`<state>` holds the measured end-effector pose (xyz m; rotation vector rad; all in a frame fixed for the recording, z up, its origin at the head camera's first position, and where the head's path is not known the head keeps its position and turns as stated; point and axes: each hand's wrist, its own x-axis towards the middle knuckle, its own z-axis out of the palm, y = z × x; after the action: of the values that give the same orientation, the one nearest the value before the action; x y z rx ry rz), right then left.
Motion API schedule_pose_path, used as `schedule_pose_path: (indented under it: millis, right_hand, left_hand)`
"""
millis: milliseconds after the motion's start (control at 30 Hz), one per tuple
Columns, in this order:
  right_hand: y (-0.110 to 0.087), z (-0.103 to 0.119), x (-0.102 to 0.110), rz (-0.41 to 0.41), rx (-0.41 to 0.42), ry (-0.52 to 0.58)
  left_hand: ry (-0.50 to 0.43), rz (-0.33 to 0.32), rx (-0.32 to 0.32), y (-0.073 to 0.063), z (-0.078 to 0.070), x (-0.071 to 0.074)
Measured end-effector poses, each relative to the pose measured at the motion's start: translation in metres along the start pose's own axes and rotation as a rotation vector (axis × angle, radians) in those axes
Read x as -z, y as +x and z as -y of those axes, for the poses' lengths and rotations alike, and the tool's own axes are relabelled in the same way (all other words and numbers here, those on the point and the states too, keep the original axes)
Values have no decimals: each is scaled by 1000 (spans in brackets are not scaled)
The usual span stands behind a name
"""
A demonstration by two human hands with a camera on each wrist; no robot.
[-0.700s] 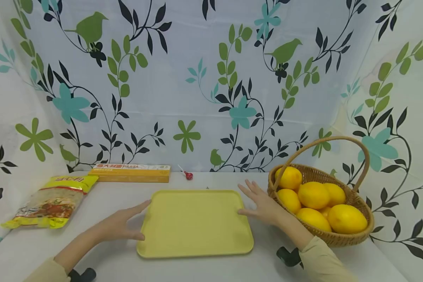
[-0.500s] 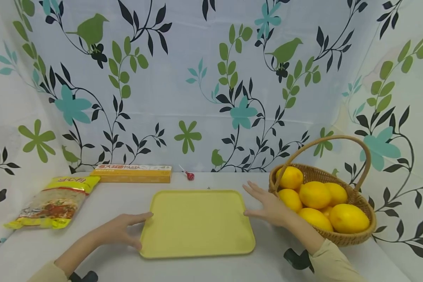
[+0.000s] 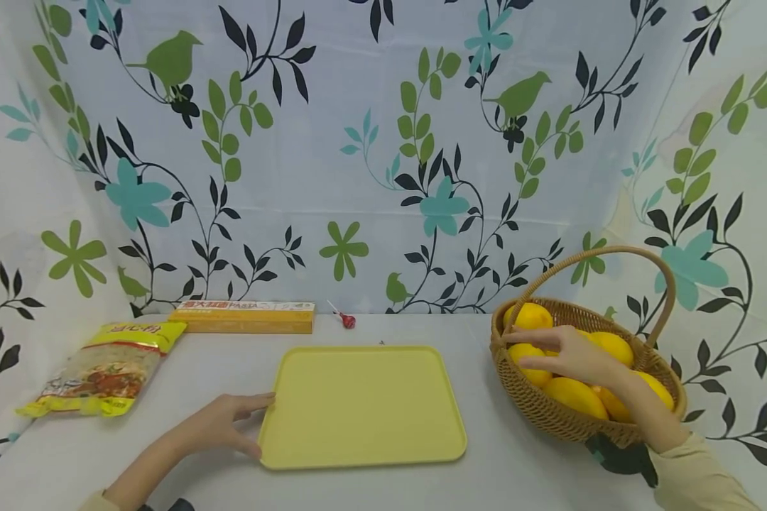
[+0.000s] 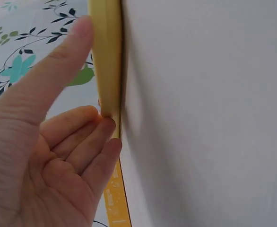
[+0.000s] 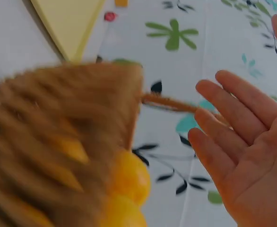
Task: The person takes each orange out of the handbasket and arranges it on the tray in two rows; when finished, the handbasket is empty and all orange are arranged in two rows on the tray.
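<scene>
A yellow rectangular tray [image 3: 364,408] lies flat on the white table. My left hand [image 3: 214,429] is at its left side, fingers extended and touching the edge; the left wrist view shows fingertips and thumb at the tray's rim [image 4: 106,61]. Over the wicker basket [image 3: 543,408] on the right hovers my right hand [image 3: 578,358], fingers spread and apart from the fruit. Several lemons [image 3: 575,397] fill that basket, some hidden behind the hand and forearm. In the right wrist view the right hand [image 5: 247,142] holds nothing, with the basket wall [image 5: 48,127] blurred beside it.
A yellow pasta box [image 3: 246,319] lies at the table's back, beside a red lollipop [image 3: 348,321]. To the left rests a plastic bag of noodles [image 3: 105,369]. The basket's tall handle [image 3: 665,284] arches upward. A patterned cloth [image 3: 383,142] hangs behind the table.
My right hand has left the tray's right side and moved right, over the basket. My left hand stays at the tray's left edge. The view has shifted slightly.
</scene>
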<state>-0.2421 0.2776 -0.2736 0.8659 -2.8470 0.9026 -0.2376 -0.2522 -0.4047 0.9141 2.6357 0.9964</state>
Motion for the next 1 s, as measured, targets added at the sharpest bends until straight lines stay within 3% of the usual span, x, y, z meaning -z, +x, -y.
schedule_pose_path:
  millis: [200, 367, 700, 800, 1000]
  right_hand:
    - [-8, -16, 36, -45, -93, 8]
    - [-8, -32, 52, -67, -116, -28]
    - [0, -53, 56, -48, -70, -97]
    - [5, -58, 55, -40, -104, -101]
    - [7, -69, 53, -14, -203, -112]
  left_hand:
    - [-37, -35, 21, -4, 1, -4]
    - [-72, -40, 33, -5, 3, -6]
    - [-77, -75, 41, -8, 9, -15]
    - [-99, -74, 59, -10, 9, -17]
    - [-115, -79, 36, -9, 9, -18]
